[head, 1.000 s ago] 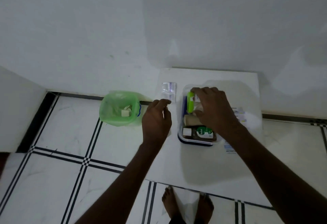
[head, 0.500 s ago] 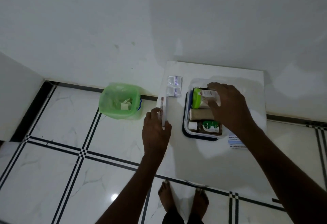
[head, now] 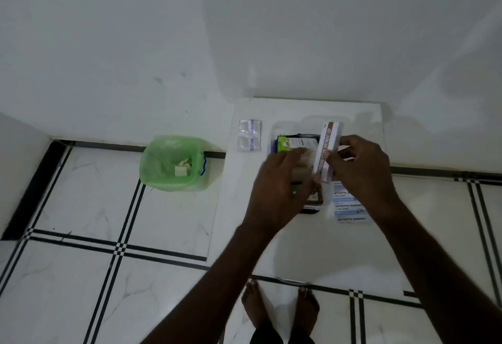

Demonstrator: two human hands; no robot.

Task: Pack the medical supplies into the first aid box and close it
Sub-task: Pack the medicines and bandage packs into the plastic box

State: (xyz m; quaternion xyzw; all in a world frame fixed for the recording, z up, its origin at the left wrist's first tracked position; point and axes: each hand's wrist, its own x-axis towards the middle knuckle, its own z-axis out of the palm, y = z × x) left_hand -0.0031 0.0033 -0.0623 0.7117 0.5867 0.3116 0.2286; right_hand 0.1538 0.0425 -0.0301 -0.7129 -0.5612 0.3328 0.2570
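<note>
The open first aid box [head: 309,210] sits on a low white table [head: 298,248], with a green-and-white pack [head: 292,143] and other supplies inside, mostly hidden by my hands. A long white ointment carton [head: 327,145] with a brown stripe is tilted up over the box's right side. My left hand [head: 282,189] pinches its lower end, and my right hand [head: 364,170] grips its right edge. Antiseptic bandage strips [head: 350,206] lie on the table just right of the box. A clear blister pack [head: 250,135] lies to its left.
A bin lined with a green bag [head: 173,164] stands on the tiled floor left of the table, with scraps inside. The white wall runs behind the table. My bare feet [head: 279,305] are at the table's front edge.
My left hand carried the ointment carton from the table's left edge rightward to over the box. My right hand left the items in the box and took hold of the carton.
</note>
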